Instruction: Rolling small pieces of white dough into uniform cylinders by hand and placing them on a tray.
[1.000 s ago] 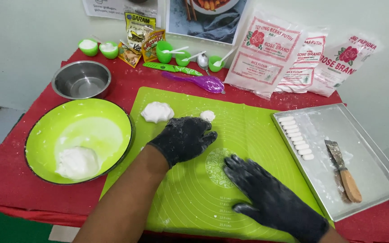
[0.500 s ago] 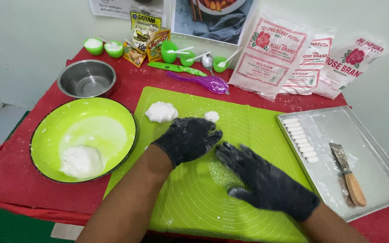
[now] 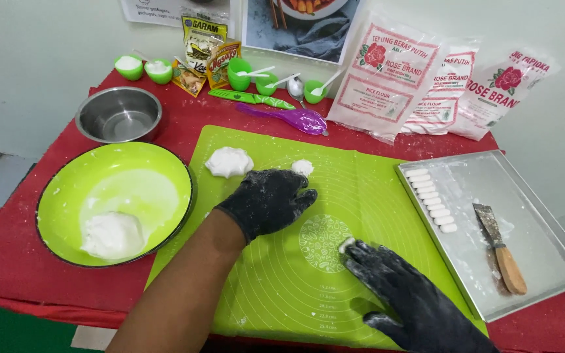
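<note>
White dough is partly shaped: a row of small white pieces (image 3: 431, 199) lies in your metal tray (image 3: 544, 196) at 3 o'clock, while your gloved left hand (image 3: 268, 199) presses flat, released, and your right hand (image 3: 397, 287) rolls a bit (image 3: 346, 244) on the green silicone mat (image 3: 374, 189), lumps (image 3: 229, 161) unshaped at 12 o'clock.

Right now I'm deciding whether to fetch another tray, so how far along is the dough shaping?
Done: a row of small white dough pieces lines one edge of the metal tray. In hand: the right hand presses a bit of dough on the green mat; the left hand rests flat. Left: two lumps on the mat and dough in the green bowl. The tray is mostly bare.
</note>
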